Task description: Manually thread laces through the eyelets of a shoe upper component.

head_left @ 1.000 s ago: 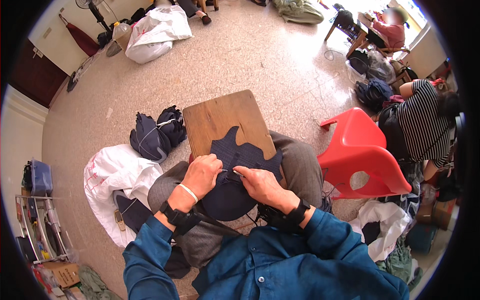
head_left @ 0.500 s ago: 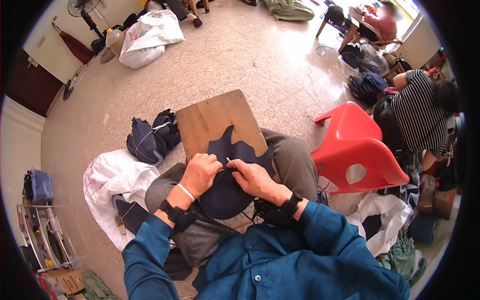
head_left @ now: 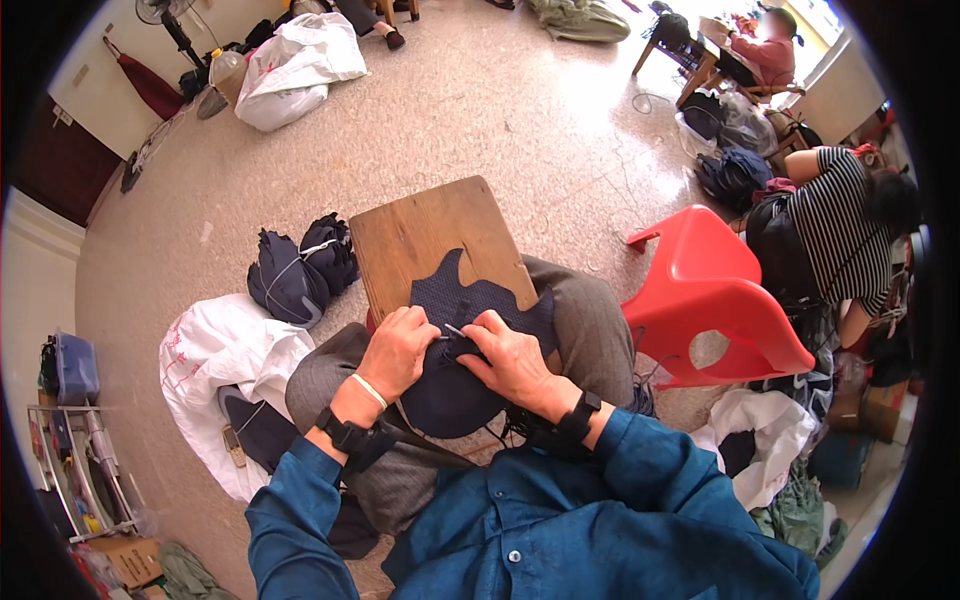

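The cloth (head_left: pixel 500 302) is lying spread out on the board (head_left: pixel 420 232), its dark navy face showing a fine texture. Its outline is curving unevenly: a pointed lobe is jutting up the board at the top, and its right end is reaching past the board's edge over the right leg. A darker strip is running across its middle. Below, a smooth navy panel (head_left: pixel 450 402) is hanging toward the lap with its lower edge rounding; whether it is joining the cloth is staying hidden. The rod (head_left: pixel 454 330), slim and pale, is slanting just above the cloth, between both hands' fingertips.
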`<state>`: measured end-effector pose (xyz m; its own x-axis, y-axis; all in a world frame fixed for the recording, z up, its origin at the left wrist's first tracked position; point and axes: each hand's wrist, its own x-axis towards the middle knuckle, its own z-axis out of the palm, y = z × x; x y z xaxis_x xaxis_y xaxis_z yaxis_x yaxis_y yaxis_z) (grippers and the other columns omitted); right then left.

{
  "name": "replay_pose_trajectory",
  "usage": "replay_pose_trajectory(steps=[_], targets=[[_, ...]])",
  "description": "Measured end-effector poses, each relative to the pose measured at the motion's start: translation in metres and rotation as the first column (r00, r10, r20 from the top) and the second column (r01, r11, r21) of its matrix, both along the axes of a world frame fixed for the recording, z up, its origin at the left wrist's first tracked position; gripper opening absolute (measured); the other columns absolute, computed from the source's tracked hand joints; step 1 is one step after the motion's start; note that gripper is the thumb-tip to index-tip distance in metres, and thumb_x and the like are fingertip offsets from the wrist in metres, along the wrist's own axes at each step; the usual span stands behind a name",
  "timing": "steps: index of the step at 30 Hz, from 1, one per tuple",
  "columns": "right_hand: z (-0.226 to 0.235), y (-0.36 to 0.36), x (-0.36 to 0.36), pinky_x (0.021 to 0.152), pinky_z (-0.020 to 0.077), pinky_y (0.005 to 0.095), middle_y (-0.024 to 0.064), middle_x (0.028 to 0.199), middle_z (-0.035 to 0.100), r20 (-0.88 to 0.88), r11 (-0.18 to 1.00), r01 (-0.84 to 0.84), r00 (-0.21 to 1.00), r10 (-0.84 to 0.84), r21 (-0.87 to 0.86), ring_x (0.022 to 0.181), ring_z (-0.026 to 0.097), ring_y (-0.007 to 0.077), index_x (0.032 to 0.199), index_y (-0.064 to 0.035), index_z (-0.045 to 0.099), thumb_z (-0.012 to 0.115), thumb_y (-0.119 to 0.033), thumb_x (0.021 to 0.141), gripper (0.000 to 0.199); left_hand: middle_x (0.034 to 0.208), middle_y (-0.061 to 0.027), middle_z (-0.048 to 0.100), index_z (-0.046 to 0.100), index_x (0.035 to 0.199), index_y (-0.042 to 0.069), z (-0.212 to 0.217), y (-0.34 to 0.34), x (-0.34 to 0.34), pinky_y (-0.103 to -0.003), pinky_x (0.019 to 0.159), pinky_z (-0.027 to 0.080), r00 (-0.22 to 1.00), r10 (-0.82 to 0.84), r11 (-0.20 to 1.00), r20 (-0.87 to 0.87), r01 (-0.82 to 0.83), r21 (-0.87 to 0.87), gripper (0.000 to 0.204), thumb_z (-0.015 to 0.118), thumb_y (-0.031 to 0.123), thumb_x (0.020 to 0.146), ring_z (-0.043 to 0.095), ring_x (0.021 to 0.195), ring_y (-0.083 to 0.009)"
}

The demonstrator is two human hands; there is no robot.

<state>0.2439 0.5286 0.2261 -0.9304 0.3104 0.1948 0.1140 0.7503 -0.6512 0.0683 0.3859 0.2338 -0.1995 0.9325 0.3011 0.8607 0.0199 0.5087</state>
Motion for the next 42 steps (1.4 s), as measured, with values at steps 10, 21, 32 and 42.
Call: replay_pose_trajectory(steps=[10,21,32,42], targets=[[-0.001,0.003,-0.001,0.070,0.0564,0.0444,0.0111,0.107,0.060,-0.047,1.000,-0.018,0.999,0.018,-0.017,0.089,0.068,0.0344,0.112,-0.0053,0.063,0.074,-0.019,0.088,0.030,0.089,-0.0089,0.057,0.067,0.089,0.007,-0.004,-0.003,0.007,-0.042,0.087,0.046,0.996,0.079,0.997,-0.039,-0.079,-0.006,0.007,0.069,0.005,0.083,0.059,0.093,-0.0300],[-0.013,0.000,-0.001,0.071,0.0561,0.0454,0.0119,0.100,0.062,-0.084,0.998,0.051,0.995,-0.054,-0.030,0.084,0.068,0.0372,0.105,-0.0057,0.065,0.063,-0.009,0.092,0.013,0.088,-0.0088,0.059,0.066,0.087,0.008,-0.006,0.007,0.019,-0.041,0.085,0.044,0.991,0.091,0.995,-0.094,-0.094,-0.028,0.009,0.073,0.007,0.082,0.059,0.092,-0.0302],[0.019,0.019,0.005,0.070,0.0540,0.0390,0.0147,0.077,0.069,0.075,0.824,0.051,0.997,-0.011,-0.565,0.074,0.070,0.0302,0.097,0.0004,0.065,0.055,-0.013,0.100,0.017,0.096,-0.0122,0.059,0.068,0.094,0.004,-0.011,-0.014,0.030,-0.041,0.087,0.048,0.974,0.206,0.977,0.094,-0.210,0.041,0.016,0.075,0.003,0.080,0.060,0.092,-0.0332],[-0.009,0.008,0.005,0.082,0.0531,0.0430,0.0146,0.095,0.063,0.021,0.981,0.094,0.996,-0.092,-0.172,0.093,0.065,0.0363,0.103,-0.0048,0.068,0.066,-0.013,0.092,0.014,0.094,-0.0070,0.056,0.065,0.084,0.009,-0.015,-0.002,0.024,-0.042,0.086,0.042,0.974,0.228,0.973,-0.012,-0.228,-0.029,0.005,0.070,0.009,0.082,0.058,0.098,-0.0280]])
